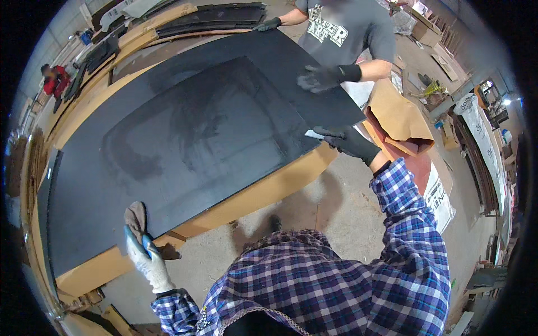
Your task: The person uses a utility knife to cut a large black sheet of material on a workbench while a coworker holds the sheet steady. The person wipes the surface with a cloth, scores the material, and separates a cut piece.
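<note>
A large black panel (185, 190) lies flat before me, with dull smears across its surface. A smaller black sheet (314, 103) rests at its right end. My left hand (148, 263), in a white and blue glove, is closed on a grey-brown rag (135, 217) at the panel's near left edge. At the near right corner, my right hand (353, 144), black-gloved, grips a small flat whitish piece (314, 134), perhaps a scraper; its other end is hidden by the fingers. Across the panel a co-worker's black-gloved hand (322, 78) hovers above the smaller sheet.
The co-worker (350, 33) stands beyond the panel, the other glove (268, 24) at its far edge. Brown paper (398, 120) lies folded at the right. Tan boards (263, 187) support the panel. Black panels (213, 19) are stacked behind; another person (56, 81) is far left.
</note>
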The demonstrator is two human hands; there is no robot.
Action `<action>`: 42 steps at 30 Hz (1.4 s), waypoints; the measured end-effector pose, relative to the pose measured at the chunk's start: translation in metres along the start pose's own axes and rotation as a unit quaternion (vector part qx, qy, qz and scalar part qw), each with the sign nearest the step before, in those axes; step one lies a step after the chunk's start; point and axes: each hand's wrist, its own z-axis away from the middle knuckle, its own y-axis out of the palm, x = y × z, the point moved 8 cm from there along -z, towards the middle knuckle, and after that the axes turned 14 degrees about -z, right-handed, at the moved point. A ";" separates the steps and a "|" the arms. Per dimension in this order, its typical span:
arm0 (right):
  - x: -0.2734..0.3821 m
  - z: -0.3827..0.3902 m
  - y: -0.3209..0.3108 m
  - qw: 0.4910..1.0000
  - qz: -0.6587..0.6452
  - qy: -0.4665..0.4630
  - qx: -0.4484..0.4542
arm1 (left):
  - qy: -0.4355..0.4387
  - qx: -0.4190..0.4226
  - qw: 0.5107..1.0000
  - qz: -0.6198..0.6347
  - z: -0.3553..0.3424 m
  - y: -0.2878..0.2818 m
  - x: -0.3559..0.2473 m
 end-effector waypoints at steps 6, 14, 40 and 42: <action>0.006 0.008 0.012 0.994 0.084 -0.057 -0.029 | -0.135 0.021 0.989 0.063 -0.012 -0.001 0.071; -0.016 0.015 0.017 0.990 0.129 0.007 -0.049 | -0.081 -0.010 0.973 0.215 -0.018 0.003 0.069; 0.032 0.007 0.118 0.982 0.036 -0.138 -0.124 | -0.395 0.016 0.823 0.407 0.051 -0.017 0.092; 0.029 -0.001 0.115 0.982 0.093 -0.101 -0.132 | -0.366 -0.012 0.846 0.388 0.060 -0.031 0.089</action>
